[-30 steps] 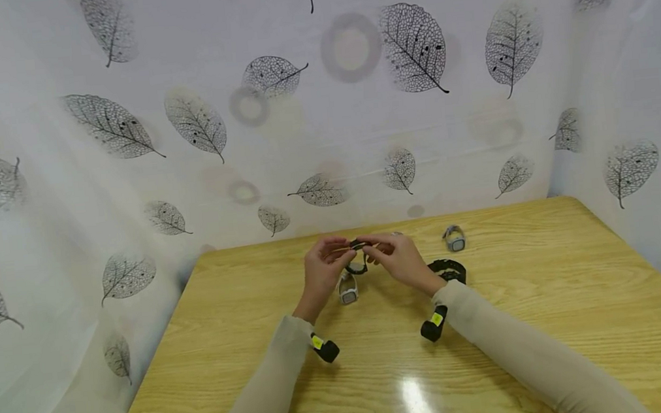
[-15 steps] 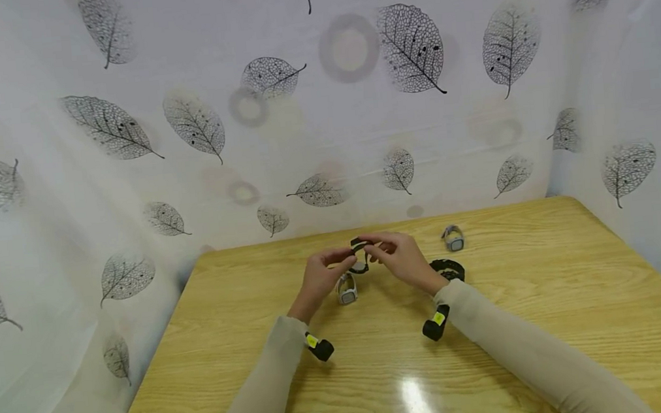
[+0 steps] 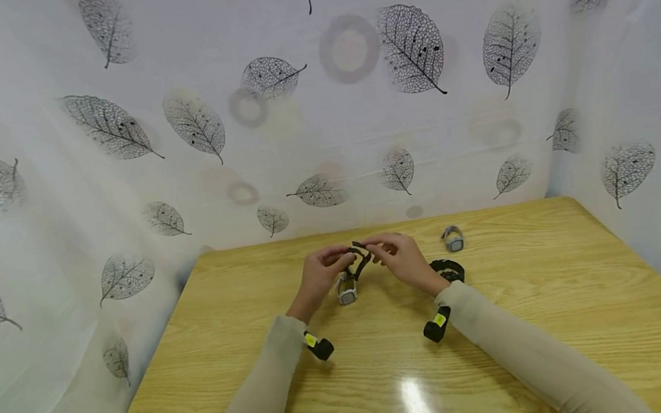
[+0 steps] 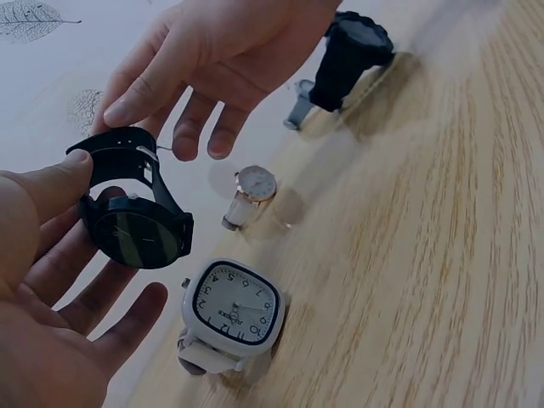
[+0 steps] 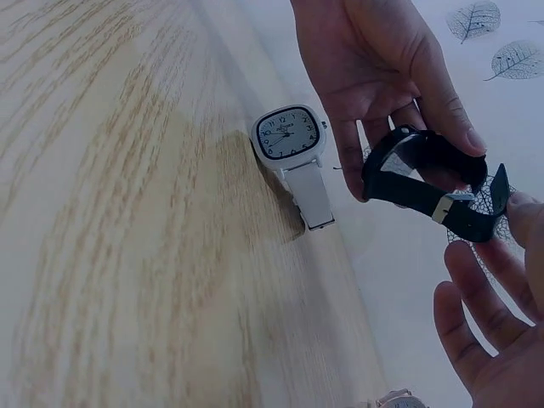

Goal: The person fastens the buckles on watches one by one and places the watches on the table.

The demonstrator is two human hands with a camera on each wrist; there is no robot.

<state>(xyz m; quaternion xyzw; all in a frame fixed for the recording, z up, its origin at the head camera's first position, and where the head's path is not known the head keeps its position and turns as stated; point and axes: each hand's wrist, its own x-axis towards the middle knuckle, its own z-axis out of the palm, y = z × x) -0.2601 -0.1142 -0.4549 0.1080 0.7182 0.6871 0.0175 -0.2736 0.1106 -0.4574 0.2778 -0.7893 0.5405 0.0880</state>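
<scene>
A black wristwatch [image 3: 362,266] with a round dial is held above the table between both hands. My left hand [image 3: 316,280] grips it, thumb on the strap and fingers behind, as the left wrist view shows. My right hand [image 3: 399,259] pinches the free end of the strap between thumb and index finger. In the right wrist view, the strap [image 5: 416,194] passes through a silver buckle [image 5: 443,207], its tip bent up at the right fingertips. Just below the hands stands a white watch [image 4: 234,306] with a squarish dial. The black watch's face shows in the left wrist view.
A small rose-gold watch [image 4: 255,183] lies beyond the white one. By the right forearm rests a chunky black watch [image 3: 449,269]; a grey watch [image 3: 454,240] is farther back. The wooden table [image 3: 380,372] ends at a leaf-patterned curtain [image 3: 321,102].
The black watch has tilted between the hands, and its strap end now stands apart at the right fingertips. My left hand has shifted slightly left; the right stays nearly in place.
</scene>
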